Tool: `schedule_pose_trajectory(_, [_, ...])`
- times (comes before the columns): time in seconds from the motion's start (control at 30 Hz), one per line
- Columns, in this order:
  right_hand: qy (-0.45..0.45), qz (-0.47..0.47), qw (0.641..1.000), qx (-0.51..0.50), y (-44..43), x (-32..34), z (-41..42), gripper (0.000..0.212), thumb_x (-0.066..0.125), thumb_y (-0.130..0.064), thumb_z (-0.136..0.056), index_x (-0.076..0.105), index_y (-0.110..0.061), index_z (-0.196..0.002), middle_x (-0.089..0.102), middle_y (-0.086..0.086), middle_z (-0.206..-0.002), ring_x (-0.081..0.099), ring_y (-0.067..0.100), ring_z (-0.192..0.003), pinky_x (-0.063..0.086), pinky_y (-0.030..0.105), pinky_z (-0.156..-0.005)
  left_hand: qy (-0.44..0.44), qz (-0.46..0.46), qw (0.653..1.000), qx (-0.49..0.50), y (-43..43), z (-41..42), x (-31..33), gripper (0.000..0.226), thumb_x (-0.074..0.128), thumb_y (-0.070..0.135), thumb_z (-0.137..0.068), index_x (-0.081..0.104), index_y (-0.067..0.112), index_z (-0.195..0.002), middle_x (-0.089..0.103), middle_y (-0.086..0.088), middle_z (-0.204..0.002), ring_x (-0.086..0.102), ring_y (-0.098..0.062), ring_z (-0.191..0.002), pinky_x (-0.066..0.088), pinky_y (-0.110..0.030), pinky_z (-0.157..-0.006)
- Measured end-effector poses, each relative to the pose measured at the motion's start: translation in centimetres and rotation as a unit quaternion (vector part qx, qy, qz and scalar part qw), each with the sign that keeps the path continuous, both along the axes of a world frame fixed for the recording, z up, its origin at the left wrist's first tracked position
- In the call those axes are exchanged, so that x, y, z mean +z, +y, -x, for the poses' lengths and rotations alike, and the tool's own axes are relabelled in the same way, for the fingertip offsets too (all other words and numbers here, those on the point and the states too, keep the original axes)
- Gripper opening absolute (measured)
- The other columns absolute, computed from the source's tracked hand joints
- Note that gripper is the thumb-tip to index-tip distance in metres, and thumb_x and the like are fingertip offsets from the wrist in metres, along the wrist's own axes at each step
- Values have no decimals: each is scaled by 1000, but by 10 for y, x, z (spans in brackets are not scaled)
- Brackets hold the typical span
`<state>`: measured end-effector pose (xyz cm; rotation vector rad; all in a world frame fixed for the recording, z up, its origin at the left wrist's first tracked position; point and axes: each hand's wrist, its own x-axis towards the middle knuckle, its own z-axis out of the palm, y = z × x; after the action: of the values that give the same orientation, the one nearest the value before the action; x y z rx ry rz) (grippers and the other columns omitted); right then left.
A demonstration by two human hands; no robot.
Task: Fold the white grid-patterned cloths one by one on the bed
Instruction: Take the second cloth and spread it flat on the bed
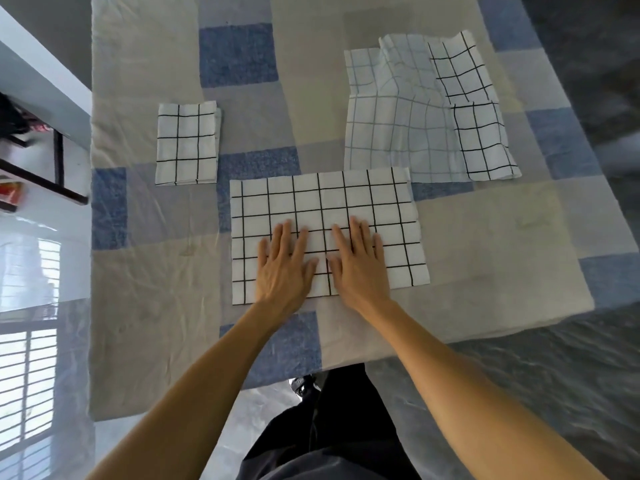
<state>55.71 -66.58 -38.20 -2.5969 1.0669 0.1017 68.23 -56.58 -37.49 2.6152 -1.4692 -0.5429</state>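
Observation:
A white grid-patterned cloth (346,199), folded into a wide rectangle, lies flat on the bed (485,237) in front of me. My left hand (284,268) and my right hand (360,268) rest palm down, side by side, on its near half, fingers spread and holding nothing. A small folded grid cloth (187,143) sits to the left, further back. At the back right lies a loose pile of unfolded grid cloths (415,112), rumpled and overlapping.
The bed carries a patchwork cover of beige, grey and blue squares. Its near edge and right edge drop to a dark floor (571,375). A black-framed stand (52,168) and a pale wall are at the left. My dark trousers (332,427) show below.

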Motion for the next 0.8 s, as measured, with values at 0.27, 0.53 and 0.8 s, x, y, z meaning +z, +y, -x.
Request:
schedule_pose_trajectory(0.27, [-4,-3,999,-42,0,2,9,60,25,-50,-99,23,-19,-150,8,16,-159,0,30,-147,8,50,-119,-11,4,1000,4,4,-2,-8,66,15,57,-96,4,23,-151,-8,-12,-157,-12,-26,-144,-4,-47,-117])
schedule_pose_trajectory(0.53, [-17,15,999,-26,-38,1,-28,58,28,-47,-100,21,-20,-150,9,14,-159,0,29,-147,5,50,-119,-24,5,1000,-3,-17,-7,-9,63,18,54,-96,5,24,-150,-6,-10,-158,-11,-24,-144,-7,-44,-116])
schedule_pose_trajectory(0.8, [24,48,996,-77,-57,-11,11,65,19,-58,-97,12,-26,-153,3,12,-160,-2,30,-147,4,49,-119,-37,-26,997,69,-1,-24,-10,72,7,67,-90,-8,29,-150,-15,-4,-157,-18,-21,-143,-9,-45,-116])
